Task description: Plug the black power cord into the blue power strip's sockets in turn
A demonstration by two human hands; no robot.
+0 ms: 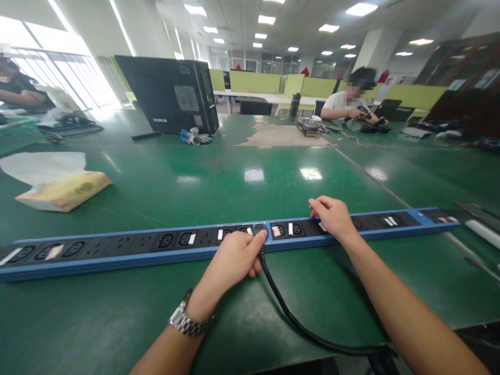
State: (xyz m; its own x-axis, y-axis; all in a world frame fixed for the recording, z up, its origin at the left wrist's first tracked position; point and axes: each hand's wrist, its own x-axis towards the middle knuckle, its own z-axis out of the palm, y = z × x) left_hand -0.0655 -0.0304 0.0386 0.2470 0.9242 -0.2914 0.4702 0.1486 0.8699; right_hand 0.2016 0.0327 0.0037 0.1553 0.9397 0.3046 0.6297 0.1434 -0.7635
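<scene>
A long blue and black power strip [148, 246] lies across the green table, with rows of sockets and several small white labels. My left hand [236, 256], below a wrist with a metal watch, is closed on a black plug [260, 228] near the strip's middle. From that plug a thick black cable [287, 310] curves down to the lower right. My right hand [331, 214] hovers over the strip's right half, fingers curled together; whether something small is between the fingertips is hidden.
A tissue pack [66, 190] lies at the left, near a green basket [19, 134]. Behind stand a black computer case [167, 94] and blue-white gloves [195, 136]. Two people sit across the table, at far left and back right. Dark items lie at the right edge.
</scene>
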